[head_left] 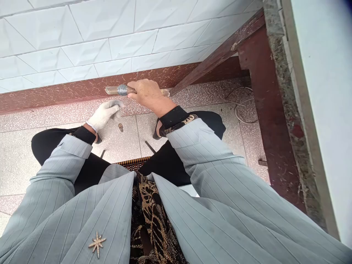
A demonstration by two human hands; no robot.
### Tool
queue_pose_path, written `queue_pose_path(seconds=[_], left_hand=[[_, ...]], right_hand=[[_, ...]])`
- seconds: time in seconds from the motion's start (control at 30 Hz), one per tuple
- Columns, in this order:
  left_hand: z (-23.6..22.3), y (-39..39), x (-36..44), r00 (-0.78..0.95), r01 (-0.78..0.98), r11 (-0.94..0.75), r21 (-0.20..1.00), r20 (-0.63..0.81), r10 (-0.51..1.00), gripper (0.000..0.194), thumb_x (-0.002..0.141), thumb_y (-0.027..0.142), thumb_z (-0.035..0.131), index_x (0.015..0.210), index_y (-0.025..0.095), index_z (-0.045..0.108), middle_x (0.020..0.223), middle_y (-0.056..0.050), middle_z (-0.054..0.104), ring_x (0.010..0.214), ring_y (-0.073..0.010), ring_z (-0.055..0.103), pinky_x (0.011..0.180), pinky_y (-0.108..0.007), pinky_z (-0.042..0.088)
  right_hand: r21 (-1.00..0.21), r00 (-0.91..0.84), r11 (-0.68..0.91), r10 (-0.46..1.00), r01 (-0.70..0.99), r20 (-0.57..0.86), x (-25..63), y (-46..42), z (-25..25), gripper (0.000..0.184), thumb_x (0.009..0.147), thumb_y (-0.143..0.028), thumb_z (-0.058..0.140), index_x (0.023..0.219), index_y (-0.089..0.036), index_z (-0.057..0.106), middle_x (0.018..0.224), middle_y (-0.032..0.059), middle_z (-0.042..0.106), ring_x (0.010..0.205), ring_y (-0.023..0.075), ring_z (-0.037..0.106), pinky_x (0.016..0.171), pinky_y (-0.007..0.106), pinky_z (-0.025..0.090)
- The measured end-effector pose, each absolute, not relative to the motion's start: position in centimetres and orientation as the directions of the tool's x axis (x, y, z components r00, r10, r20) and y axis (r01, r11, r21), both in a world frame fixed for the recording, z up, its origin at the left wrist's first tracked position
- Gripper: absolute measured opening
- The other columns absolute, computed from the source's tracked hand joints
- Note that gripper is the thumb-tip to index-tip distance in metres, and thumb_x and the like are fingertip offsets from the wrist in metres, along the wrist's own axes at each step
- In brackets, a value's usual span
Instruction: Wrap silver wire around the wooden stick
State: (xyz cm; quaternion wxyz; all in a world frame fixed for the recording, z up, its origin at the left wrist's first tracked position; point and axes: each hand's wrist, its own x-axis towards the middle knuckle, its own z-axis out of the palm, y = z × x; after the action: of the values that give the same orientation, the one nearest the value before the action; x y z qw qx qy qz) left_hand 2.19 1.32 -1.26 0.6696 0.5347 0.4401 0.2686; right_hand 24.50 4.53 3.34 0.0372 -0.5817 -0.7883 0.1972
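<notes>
My right hand [147, 93], bare, is closed around a short brown wooden stick [111, 90]. Silvery wire [122, 90] is wound in a tight band near the stick's left end. The other end shows past the right side of my fist. Lower and to the left is my left hand [104, 114] in a white knit glove, apart from the stick. Its thumb and fingers are bent together, and whatever may be between them is hidden. Below the glove, a small brown lump [120, 127] lies on the floor.
A white tiled wall [121, 44] with a red-brown base strip stands ahead. At the right are a red-brown wooden frame [272, 110] with a slanting bar and a loop of pale cable [242, 106] on the speckled floor [22, 154]. A woven seat edge [133, 162] shows between my legs.
</notes>
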Motion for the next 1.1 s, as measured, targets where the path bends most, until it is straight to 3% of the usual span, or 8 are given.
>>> queue_pose_path(seconds=[0.13, 0.23, 0.4, 0.53, 0.7, 0.87, 1.0, 1.1], left_hand=[[-0.7, 1.6, 1.8, 0.51, 0.241, 0.166, 0.956, -0.27, 0.817, 0.013, 0.088, 0.028, 0.066, 0.091, 0.016, 0.071, 0.058, 0.002, 0.055, 0.049, -0.0096, 0.047, 0.049, -0.024, 0.038], [-0.1, 1.8, 1.3, 0.507, 0.39, 0.058, 0.919, -0.268, 0.819, 0.012, 0.085, 0.025, 0.064, 0.087, 0.017, 0.072, 0.058, 0.002, 0.054, 0.05, -0.0099, 0.045, 0.051, -0.025, 0.039], [0.8, 1.9, 0.9, 0.515, 0.489, -0.073, 0.869, -0.22, 0.828, 0.017, 0.08, 0.022, 0.061, 0.087, 0.016, 0.076, 0.079, -0.002, 0.069, 0.073, -0.0145, 0.06, 0.071, -0.028, 0.052], [-0.2, 2.2, 0.7, 0.506, 0.389, 0.019, 0.921, -0.231, 0.831, 0.015, 0.083, 0.023, 0.064, 0.09, 0.016, 0.075, 0.083, -0.003, 0.069, 0.071, -0.0146, 0.061, 0.071, -0.031, 0.054], [-1.5, 2.8, 0.5, 0.473, 0.197, 0.093, 0.976, -0.178, 0.863, 0.012, 0.088, 0.028, 0.07, 0.093, 0.017, 0.072, 0.08, -0.004, 0.069, 0.067, -0.0144, 0.063, 0.068, -0.032, 0.054], [-0.6, 2.2, 0.9, 0.55, 0.246, 0.117, 0.962, -0.238, 0.8, 0.01, 0.089, 0.023, 0.066, 0.087, 0.015, 0.072, 0.071, -0.004, 0.067, 0.066, -0.0136, 0.064, 0.071, -0.03, 0.056], [0.0, 1.8, 1.2, 0.635, 0.309, 0.138, 0.941, -0.312, 0.707, 0.011, 0.088, 0.023, 0.066, 0.09, 0.016, 0.075, 0.074, -0.005, 0.07, 0.069, -0.0157, 0.068, 0.07, -0.03, 0.058], [0.1, 1.7, 1.2, 0.67, 0.332, 0.125, 0.935, -0.327, 0.667, 0.013, 0.089, 0.027, 0.069, 0.092, 0.017, 0.076, 0.074, -0.004, 0.07, 0.068, -0.0166, 0.068, 0.068, -0.03, 0.058]], right_hand=[[-0.247, -0.332, 0.273, 0.913, 0.93, -0.238, 24.7, 4.5, 3.4, 0.03, 0.1, -0.032, 0.066, 0.124, -0.018, 0.077, 0.119, 0.0171, 0.075, 0.113, 0.0385, 0.068, 0.088, 0.043, 0.049], [-0.278, -0.406, 0.325, 0.857, 0.904, -0.316, 24.7, 4.2, 3.5, 0.019, 0.092, -0.024, 0.074, 0.109, -0.019, 0.082, 0.103, 0.0129, 0.077, 0.104, 0.0327, 0.069, 0.084, 0.039, 0.047], [-0.563, -0.675, 0.381, 0.499, 0.734, -0.543, 25.4, 4.2, 4.5, 0.01, 0.088, -0.019, 0.075, 0.094, -0.018, 0.083, 0.07, -0.0002, 0.066, 0.073, 0.0174, 0.061, 0.072, 0.031, 0.041], [-0.772, -0.803, 0.256, 0.33, 0.582, -0.496, 26.4, 4.8, 5.1, 0.02, 0.086, -0.027, 0.076, 0.103, -0.016, 0.082, 0.068, -0.0043, 0.063, 0.068, 0.0123, 0.056, 0.07, 0.027, 0.039], [-0.96, -0.765, 0.044, 0.614, 0.278, -0.193, 27.2, 5.0, 4.6, 0.035, 0.086, -0.035, 0.076, 0.112, -0.013, 0.075, 0.073, -0.0055, 0.062, 0.064, 0.0073, 0.048, 0.064, 0.024, 0.038], [-0.991, -0.502, -0.127, 0.861, -0.047, -0.086, 26.3, 4.9, 3.7, 0.04, 0.082, -0.055, 0.083, 0.093, -0.022, 0.064, 0.074, -0.0017, 0.059, 0.063, 0.0123, 0.048, 0.061, 0.028, 0.042], [-0.951, -0.276, -0.109, 0.942, 0.288, -0.192, 25.8, 5.8, 2.7, 0.019, 0.094, -0.044, 0.07, 0.096, -0.026, 0.067, 0.086, 0.005, 0.067, 0.074, 0.0208, 0.059, 0.068, 0.035, 0.048], [-0.709, -0.234, 0.035, 0.954, 0.705, -0.185, 25.7, 5.9, 2.2, 0.016, 0.093, -0.036, 0.072, 0.097, -0.021, 0.074, 0.097, 0.0105, 0.072, 0.089, 0.0265, 0.065, 0.077, 0.038, 0.05]])
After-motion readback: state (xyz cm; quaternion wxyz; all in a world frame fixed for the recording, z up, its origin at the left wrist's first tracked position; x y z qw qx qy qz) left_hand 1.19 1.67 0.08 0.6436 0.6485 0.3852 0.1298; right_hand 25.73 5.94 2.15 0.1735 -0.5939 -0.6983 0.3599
